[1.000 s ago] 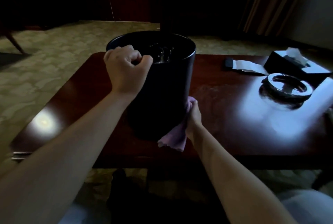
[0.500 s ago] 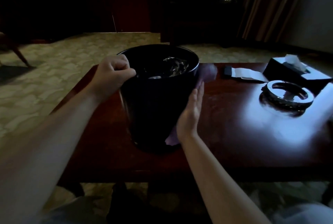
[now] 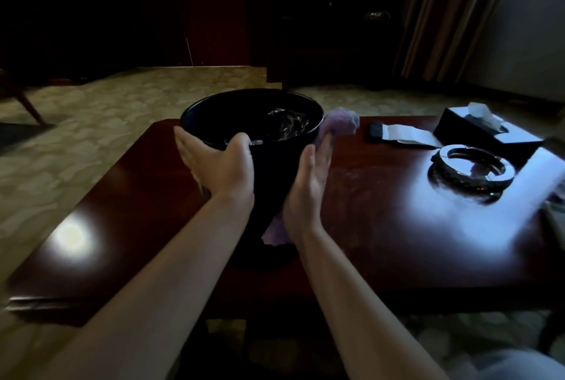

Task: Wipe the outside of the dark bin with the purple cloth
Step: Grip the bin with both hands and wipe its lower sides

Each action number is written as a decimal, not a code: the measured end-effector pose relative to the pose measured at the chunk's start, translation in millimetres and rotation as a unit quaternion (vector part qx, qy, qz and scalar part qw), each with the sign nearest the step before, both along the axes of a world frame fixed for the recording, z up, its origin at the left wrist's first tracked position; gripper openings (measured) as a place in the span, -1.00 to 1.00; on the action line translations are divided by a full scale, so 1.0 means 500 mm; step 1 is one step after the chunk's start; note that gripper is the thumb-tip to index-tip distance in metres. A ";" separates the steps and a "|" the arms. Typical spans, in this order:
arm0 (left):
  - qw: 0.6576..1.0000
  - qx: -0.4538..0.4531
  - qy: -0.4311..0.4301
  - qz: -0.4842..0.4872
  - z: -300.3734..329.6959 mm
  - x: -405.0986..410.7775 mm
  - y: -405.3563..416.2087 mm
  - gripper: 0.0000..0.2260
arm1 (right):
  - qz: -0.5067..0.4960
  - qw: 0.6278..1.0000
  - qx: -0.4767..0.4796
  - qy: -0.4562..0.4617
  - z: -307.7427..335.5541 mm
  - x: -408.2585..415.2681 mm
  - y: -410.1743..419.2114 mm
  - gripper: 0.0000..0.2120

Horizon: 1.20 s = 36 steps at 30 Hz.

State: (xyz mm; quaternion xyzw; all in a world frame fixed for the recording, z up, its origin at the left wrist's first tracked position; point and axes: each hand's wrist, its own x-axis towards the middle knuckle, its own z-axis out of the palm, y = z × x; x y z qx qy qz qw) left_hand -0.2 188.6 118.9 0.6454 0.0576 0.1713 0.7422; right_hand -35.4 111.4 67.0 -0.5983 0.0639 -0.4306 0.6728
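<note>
Right hand [image 3: 308,187], fingers straight and flat, pressing the purple cloth [image 3: 339,124] against the right wall of the dark bin [image 3: 272,178]. Left hand [image 3: 218,162] cupping the bin's left side, thumb hooked over the rim. Bin upright mid-table [image 3: 128,196], nearer the far edge; ashtray [image 3: 472,167] and tissue box [image 3: 483,129] toward the far right corner.

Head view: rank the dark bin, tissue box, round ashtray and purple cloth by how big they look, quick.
1. dark bin, clearly largest.
2. and 3. tissue box and round ashtray look alike; not ranked, and the ashtray sits nearer the camera.
4. purple cloth, though the right hand hides most of it, so unsure.
</note>
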 end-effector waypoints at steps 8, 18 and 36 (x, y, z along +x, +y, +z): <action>0.995 -0.024 0.035 -0.086 0.017 0.037 0.074 -0.06 | 0.101 0.887 0.325 0.311 -0.144 0.006 -0.050 -0.50; 0.988 0.015 0.014 -0.150 0.019 0.045 0.100 -0.28 | 0.073 0.992 0.044 0.088 0.045 0.054 -0.074 -0.32; 0.974 0.086 0.017 -0.207 0.029 0.072 0.117 -0.41 | -0.070 0.986 -0.137 0.057 0.050 -0.004 0.004 -0.37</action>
